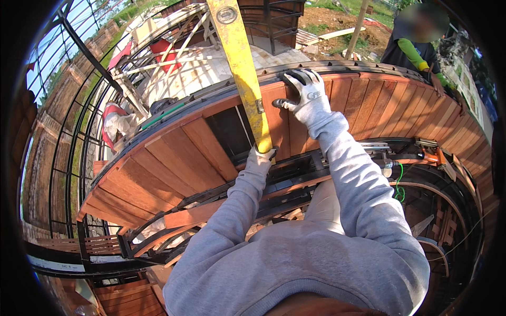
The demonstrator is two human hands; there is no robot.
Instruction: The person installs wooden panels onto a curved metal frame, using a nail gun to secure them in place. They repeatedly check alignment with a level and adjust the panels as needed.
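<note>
A long yellow spirit level (243, 73) stands slanted across a curved wall of reddish-brown wooden planks (171, 158). My left hand (261, 159), in a light work glove, is closed around its lower end. To the right, my gloved right hand (310, 97) rests against the top of the planks, its dark-tipped fingers at the upper edge and the thumb spread apart. Directly left of the level, a dark gap (227, 129) interrupts the row of planks.
Another person (416, 52) with yellow-green sleeves has hands at the wall's far right end. Black metal bars (87, 50) rise at left. An orange clamp (433, 156) and a green cord (400, 187) lie inside the curve. Loose timber (179, 39) is piled beyond.
</note>
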